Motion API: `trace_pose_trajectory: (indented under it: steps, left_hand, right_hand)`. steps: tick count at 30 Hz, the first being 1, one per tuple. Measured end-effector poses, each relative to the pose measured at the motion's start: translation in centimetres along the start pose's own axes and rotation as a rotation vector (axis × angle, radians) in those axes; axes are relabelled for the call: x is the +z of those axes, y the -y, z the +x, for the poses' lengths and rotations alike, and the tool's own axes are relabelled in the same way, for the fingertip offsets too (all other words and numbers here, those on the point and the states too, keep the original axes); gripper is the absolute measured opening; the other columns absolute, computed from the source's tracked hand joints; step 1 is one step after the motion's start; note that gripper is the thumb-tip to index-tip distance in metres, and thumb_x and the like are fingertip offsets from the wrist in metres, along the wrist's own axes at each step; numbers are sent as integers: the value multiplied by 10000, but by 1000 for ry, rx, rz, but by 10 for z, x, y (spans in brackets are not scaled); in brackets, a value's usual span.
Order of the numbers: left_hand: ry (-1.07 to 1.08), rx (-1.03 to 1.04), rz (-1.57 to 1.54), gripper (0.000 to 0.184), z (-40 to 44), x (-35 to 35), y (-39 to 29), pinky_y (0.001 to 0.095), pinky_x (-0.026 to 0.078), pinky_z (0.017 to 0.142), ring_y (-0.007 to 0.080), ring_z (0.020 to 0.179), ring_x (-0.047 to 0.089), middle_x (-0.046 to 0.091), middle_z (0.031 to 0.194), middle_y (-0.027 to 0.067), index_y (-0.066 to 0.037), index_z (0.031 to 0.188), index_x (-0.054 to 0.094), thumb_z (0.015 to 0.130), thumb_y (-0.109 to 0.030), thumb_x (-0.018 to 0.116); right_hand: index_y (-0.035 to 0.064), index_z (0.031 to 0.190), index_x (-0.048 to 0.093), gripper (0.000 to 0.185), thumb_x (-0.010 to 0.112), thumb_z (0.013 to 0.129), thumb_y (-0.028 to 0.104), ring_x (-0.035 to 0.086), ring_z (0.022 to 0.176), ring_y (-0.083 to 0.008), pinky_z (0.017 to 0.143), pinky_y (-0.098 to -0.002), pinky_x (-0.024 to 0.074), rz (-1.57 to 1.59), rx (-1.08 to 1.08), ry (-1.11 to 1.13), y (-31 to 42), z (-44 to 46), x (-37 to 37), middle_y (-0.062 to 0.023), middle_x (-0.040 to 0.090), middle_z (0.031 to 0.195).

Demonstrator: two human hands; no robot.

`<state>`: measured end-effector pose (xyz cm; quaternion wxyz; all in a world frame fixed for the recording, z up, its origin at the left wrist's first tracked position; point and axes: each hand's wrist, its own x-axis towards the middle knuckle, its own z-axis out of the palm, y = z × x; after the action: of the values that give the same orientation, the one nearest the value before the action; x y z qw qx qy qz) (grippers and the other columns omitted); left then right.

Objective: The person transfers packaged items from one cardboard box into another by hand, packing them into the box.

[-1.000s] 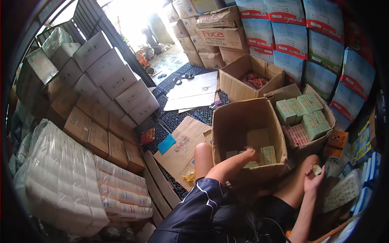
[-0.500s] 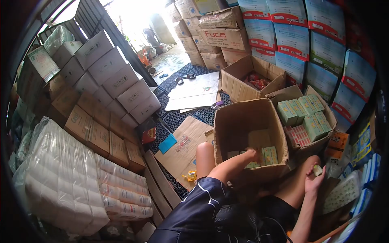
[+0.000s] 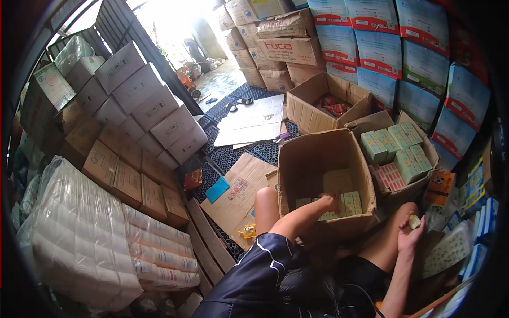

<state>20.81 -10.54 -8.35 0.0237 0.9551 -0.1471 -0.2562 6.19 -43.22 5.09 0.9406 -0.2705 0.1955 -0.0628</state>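
My left hand (image 3: pixel 328 202) reaches down into an open cardboard box (image 3: pixel 297 159) between my knees. It is over small green-and-white cartons (image 3: pixel 351 204) lined up along the near wall inside. Its fingers point downward and are mostly hidden, so whether they grip a carton does not show. My right hand (image 3: pixel 409 236) rests palm up by my right knee, fingers curled around a small pale yellowish thing (image 3: pixel 414 221) whose kind I cannot make out. To the right, a second open box (image 3: pixel 432 168) holds similar green cartons (image 3: pixel 395 142) and several pink ones (image 3: pixel 389 176).
Behind stands another open box (image 3: pixel 302 112) with red packets. Flattened cardboard (image 3: pixel 241 196) and a white sheet (image 3: pixel 252 127) lie on the floor. Plastic-wrapped paper rolls (image 3: pixel 79 238) and stacked cartons (image 3: pixel 143 95) line the left; blue-and-red boxes (image 3: pixel 376 50) rise at the back right.
The whole view has shifted very slightly. Both hands keep nearly the same places and poses.
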Motion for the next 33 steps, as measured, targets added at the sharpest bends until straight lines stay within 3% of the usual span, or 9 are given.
trace_pose_trajectory:
  steps: [6, 8, 33]
  left_hand:
    - [-18, 6, -10, 1230, -5, 0, 0, 696, 377, 904, 373, 1256, 456, 333, 1475, 180, -77, 1502, 66, 625, -663, 701]
    - [-5, -8, -8, 1163, -24, -20, -9, 516, 403, 980, 353, 1269, 454, 383, 1433, 224, -54, 1500, 112, 654, -582, 711]
    - [88, -43, 9, 1154, -23, -24, -12, 512, 429, 958, 363, 1246, 475, 401, 1422, 214, -60, 1500, 104, 657, -560, 712]
  right_hand:
    - [83, 922, 584, 458, 418, 954, 509, 439, 584, -122, 548, -247, 351, 1, -5, 16, 1, -4, 6, -8, 507, 685]
    - [92, 938, 585, 445, 421, 951, 505, 447, 582, -122, 545, -246, 362, -2, 1, 19, -1, 0, 3, -4, 504, 687]
    - [88, 949, 585, 431, 438, 947, 493, 457, 583, -128, 548, -252, 375, 9, 14, 37, 1, -2, 1, -9, 506, 690]
